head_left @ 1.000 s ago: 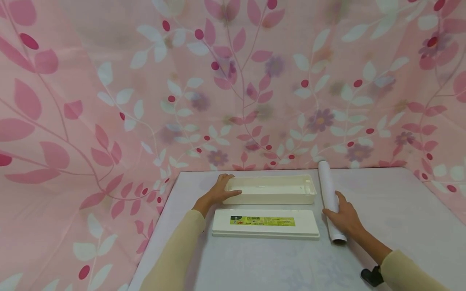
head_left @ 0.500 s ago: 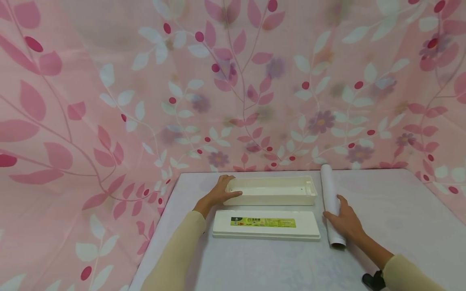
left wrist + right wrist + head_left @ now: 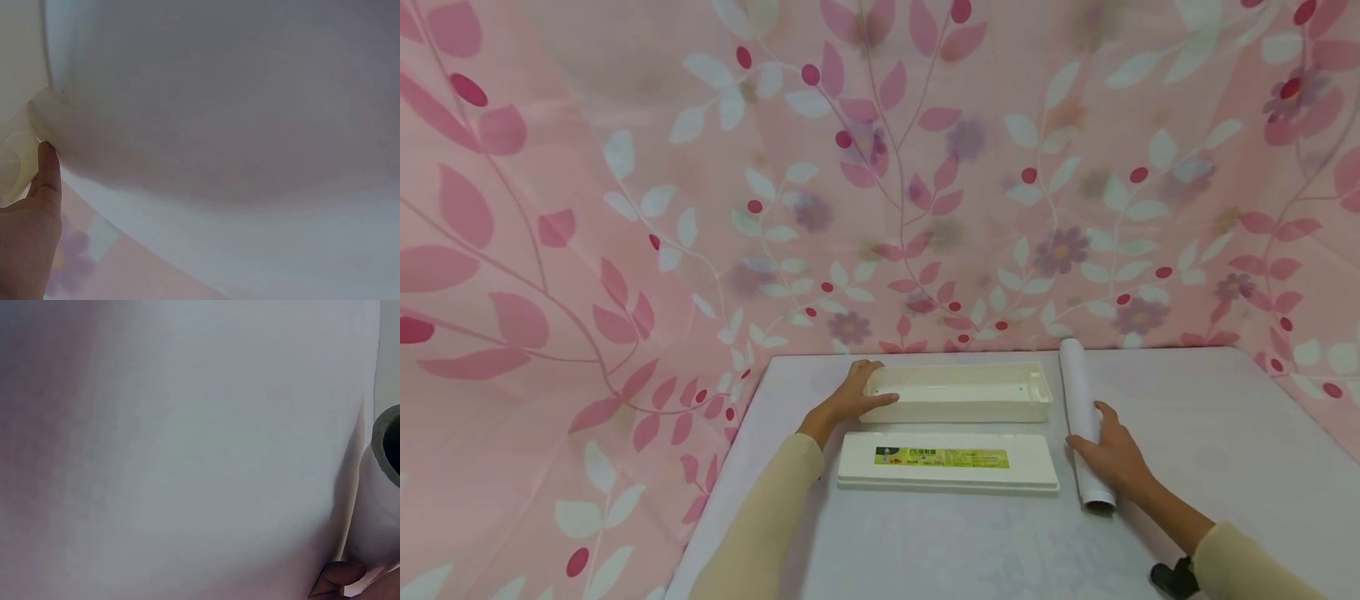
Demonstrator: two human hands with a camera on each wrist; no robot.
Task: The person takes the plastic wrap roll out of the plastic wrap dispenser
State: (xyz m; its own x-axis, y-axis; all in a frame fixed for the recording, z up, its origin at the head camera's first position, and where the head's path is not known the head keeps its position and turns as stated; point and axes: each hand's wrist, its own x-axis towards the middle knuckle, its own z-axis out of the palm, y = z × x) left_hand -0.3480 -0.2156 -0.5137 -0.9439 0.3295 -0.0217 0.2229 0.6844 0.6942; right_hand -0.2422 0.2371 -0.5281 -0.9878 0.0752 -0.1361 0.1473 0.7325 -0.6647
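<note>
A long, cream-white open box (image 3: 955, 412) lies crosswise near the table's far edge. My left hand (image 3: 848, 397) grips its left end, thumb over the near wall and fingers at the far side. In the left wrist view, part of that hand (image 3: 34, 215) shows against a pale corner. Just nearer lies the matching white lid (image 3: 940, 481) with a green and yellow label. To the right, my right hand (image 3: 1114, 454) holds a white roll (image 3: 1078, 387) lying lengthwise, thumb on top. The right wrist view shows the roll's hollow end (image 3: 382, 450) and a fingertip beneath.
A pale cloth covers the table (image 3: 925, 550). Behind it and to the left hangs a pink floral curtain (image 3: 880, 208). Below my right wrist is a small black object (image 3: 1174, 577), partly hidden by the sleeve.
The roll and my right hand have shifted slightly right and nearer since a second ago. My left hand keeps its grip on the box, and the lid stays in place.
</note>
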